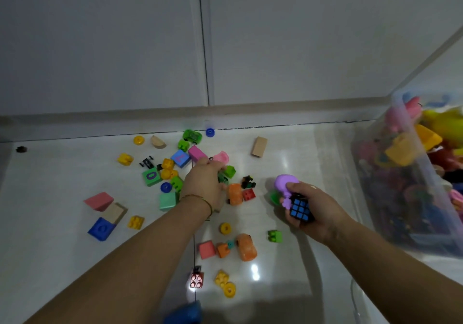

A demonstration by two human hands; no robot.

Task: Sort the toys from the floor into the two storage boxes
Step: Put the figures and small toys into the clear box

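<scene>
In the right hand (314,211), fingers (295,187) wrap the puzzle cube (299,207).

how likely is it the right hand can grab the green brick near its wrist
Probably not yet: the right hand grips a puzzle cube and a purple toy, seemingly leaving no finger free, though the green brick lies close with nothing between.

Home interior, play corner: glossy tiled floor (300,153) strewn with toy blocks (180,158), white panelled wall (100,48), clear plastic storage box (400,108) full of toys
</scene>
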